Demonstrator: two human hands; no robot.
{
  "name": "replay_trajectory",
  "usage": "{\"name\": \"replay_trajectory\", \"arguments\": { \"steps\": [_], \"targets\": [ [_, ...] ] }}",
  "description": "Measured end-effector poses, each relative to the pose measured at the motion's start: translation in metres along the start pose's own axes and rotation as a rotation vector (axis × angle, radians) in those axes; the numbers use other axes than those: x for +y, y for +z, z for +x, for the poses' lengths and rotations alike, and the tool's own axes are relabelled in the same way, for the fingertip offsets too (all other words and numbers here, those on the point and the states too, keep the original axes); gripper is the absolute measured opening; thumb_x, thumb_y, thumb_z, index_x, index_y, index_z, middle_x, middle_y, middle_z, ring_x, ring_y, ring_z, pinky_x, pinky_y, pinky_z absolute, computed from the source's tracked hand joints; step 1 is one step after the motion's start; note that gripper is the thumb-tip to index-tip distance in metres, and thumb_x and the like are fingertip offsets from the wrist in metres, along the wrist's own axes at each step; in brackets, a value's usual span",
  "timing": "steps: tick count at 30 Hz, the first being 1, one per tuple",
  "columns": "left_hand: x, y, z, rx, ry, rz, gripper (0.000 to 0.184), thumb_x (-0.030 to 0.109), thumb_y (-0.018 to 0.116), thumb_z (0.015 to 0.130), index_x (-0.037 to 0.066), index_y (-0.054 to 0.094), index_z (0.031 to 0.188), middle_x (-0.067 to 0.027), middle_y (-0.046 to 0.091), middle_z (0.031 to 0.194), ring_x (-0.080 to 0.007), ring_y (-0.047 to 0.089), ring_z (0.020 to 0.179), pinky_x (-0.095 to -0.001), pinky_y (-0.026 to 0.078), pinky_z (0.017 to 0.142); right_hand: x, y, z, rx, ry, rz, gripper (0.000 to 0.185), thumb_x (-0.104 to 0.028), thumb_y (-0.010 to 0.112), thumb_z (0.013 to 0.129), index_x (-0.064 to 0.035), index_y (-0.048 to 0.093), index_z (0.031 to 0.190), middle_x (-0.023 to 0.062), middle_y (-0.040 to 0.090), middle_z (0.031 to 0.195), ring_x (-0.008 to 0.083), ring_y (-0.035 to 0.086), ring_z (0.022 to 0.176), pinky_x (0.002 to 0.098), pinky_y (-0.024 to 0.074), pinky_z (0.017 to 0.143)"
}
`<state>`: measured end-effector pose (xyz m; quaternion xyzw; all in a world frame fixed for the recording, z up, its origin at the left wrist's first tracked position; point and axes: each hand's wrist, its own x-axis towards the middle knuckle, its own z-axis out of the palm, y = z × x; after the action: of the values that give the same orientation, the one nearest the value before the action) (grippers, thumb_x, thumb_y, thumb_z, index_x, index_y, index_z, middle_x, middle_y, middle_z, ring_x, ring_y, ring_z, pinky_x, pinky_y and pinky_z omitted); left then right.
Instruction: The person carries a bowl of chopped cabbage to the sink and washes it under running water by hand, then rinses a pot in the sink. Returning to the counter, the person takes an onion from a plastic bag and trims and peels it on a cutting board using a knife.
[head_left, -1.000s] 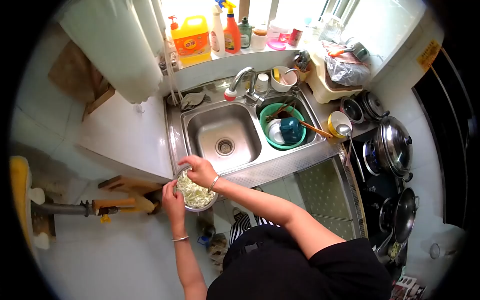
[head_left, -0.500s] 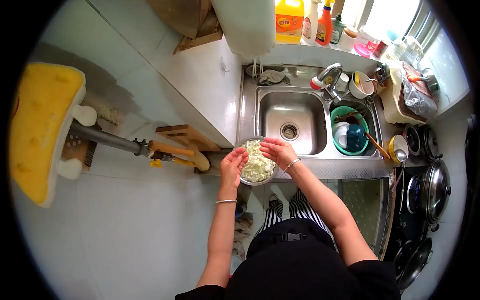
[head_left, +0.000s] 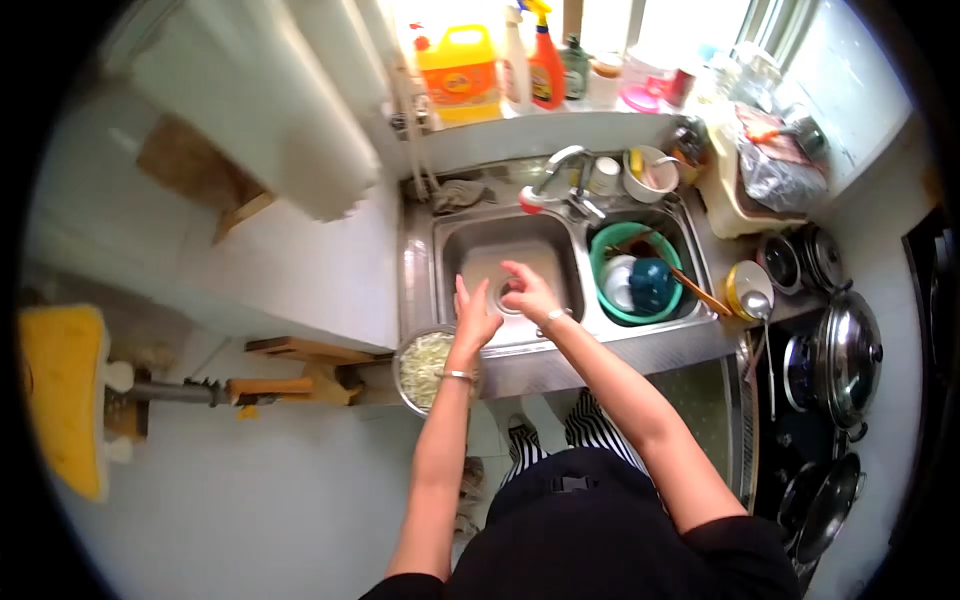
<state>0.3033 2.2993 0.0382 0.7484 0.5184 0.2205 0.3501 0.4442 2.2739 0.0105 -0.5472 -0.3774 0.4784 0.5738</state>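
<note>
Both hands are moving away from their earlier place above the bowl and are now hovering over the left basin [head_left: 510,238] of a metal sink. The left hand [head_left: 478,322] is opening upward, fingers spread and holding nothing; the right hand [head_left: 532,296] is reaching beside it, also empty, its fingers loosely parted. The 2 hands are staying apart. The bowl [head_left: 398,378] of pale green shredded vegetable [head_left: 423,362] is sitting at the front left corner of the counter [head_left: 522,373], just beside the sink, and appears to be reaching past the front edge. The left wrist is crossing above its right side, so lifting that forearm slightly would be a good way of not nudging the rim. Keeping the fingers inside the basin walls would be catching any drips or loose shreds. The tap [head_left: 531,200] is hanging beyond the fingertips; whether water is running is hard to tell. In the right basin, a green tub [head_left: 640,319] is holding dishes, so working on the left would be avoiding bumps.
</note>
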Motion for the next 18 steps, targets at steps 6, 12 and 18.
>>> {"name": "replay_trajectory", "arguments": {
  "steps": [6, 12, 18],
  "targets": [
    [0.014, 0.069, 0.008, 0.093, -0.006, -0.041, 0.041, 0.0, 0.065, 0.065, 0.01, 0.064, 0.105, -0.0131, 0.054, 0.115, -0.0267, 0.052, 0.103, -0.0383, 0.043, 0.088, 0.045, -0.069, -0.001, 0.039, 0.209, -0.063, 0.043, -0.007, 0.065, 0.076, -0.0025, 0.054, 0.117, 0.0088, 0.06, 0.104, 0.0143, 0.058, 0.089, 0.0253, 0.0498, 0.071],
    [-0.002, 0.092, -0.001, 0.014, -0.208, 0.148, 0.053, 0.0, 0.063, 0.063, 0.009, 0.059, 0.115, -0.0167, 0.042, 0.131, -0.028, 0.051, 0.109, -0.0351, 0.044, 0.092, 0.022, -0.09, 0.008, -0.064, 0.064, -0.333, 0.043, -0.002, 0.059, 0.067, -0.0036, 0.056, 0.11, 0.0087, 0.06, 0.091, 0.0182, 0.058, 0.084, 0.0284, 0.0478, 0.072],
    [-0.004, 0.098, -0.002, -0.184, -0.019, 0.387, 0.05, 0.019, 0.069, 0.073, 0.006, 0.055, 0.12, -0.0191, 0.039, 0.139, -0.0301, 0.059, 0.103, -0.0367, 0.046, 0.09, 0.056, -0.099, -0.005, -0.061, 0.231, -0.116, 0.057, -0.004, 0.055, 0.07, -0.0018, 0.047, 0.126, 0.0172, 0.055, 0.12, 0.0248, 0.053, 0.111, 0.0336, 0.0447, 0.092]
  ]
}}
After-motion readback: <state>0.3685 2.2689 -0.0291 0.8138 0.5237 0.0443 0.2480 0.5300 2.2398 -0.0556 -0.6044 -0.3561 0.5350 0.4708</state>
